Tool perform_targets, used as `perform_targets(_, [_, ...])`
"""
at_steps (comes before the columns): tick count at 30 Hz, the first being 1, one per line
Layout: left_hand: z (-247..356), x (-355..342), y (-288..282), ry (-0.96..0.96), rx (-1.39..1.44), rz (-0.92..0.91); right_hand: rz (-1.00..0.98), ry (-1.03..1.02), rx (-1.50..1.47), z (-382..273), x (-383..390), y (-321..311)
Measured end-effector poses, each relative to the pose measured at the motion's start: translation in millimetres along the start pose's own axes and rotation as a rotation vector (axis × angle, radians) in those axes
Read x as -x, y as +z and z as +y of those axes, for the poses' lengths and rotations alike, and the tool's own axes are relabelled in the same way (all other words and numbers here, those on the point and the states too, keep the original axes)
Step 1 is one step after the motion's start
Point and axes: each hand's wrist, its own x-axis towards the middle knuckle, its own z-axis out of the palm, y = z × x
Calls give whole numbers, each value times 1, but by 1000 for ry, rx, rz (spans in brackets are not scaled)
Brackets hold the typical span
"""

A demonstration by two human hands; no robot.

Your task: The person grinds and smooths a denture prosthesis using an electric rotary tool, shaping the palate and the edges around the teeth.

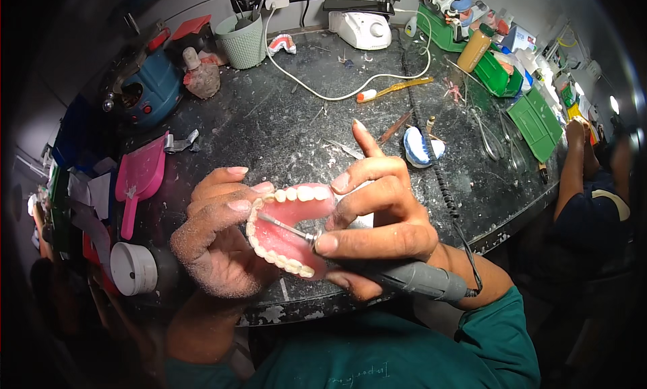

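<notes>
Over the near part of the bench, my left hand [219, 234] grips a pink denture [276, 239] with a curved row of cream teeth. Its fingertips press on the teeth at the left side, and pale dust coats the skin. My right hand [381, 220] is closed around a dark grey rotary handpiece [411, 278]. The handpiece's thin metal bur [286, 226] reaches into the hollow of the denture, close to the teeth on the left. A coiled black cord [441, 180] runs from the handpiece toward the back. Whether the bur tip touches the pink surface, I cannot tell.
On the dark, dusty bench [269, 130] are a pink dustpan [141, 167], a white tub [133, 268], a blue-and-white dental cast [423, 146] and a yellow-handled brush [397, 88]. Behind stand a blue machine [145, 86] and a white control box [360, 30]. Another person's arm [573, 160] shows at right.
</notes>
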Motion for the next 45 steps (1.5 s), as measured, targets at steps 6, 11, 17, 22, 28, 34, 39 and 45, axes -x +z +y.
perform_targets(6, [-1,0,1,5,13,5,59,2,60,-3,0,-1])
perform_targets(11, [0,0,2,-10,27,7,63,-2,57,-1,1,2])
perform_targets(17, [0,-2,1,-6,37,-19,53,-3,58,-2,1,2])
perform_targets(22, [0,-2,1,-1,61,-9,36,1,36,-2,1,2])
perform_targets(28, [0,0,4,-12,61,19,33,1,51,-3,1,1])
perform_targets(34, [-1,-1,2,-6,48,5,30,3,30,-2,0,0])
perform_targets(39, [0,-2,2,-6,53,-8,31,-1,7,-1,0,1])
perform_targets(45, [-1,-3,1,-5,56,-12,60,1,39,1,1,0])
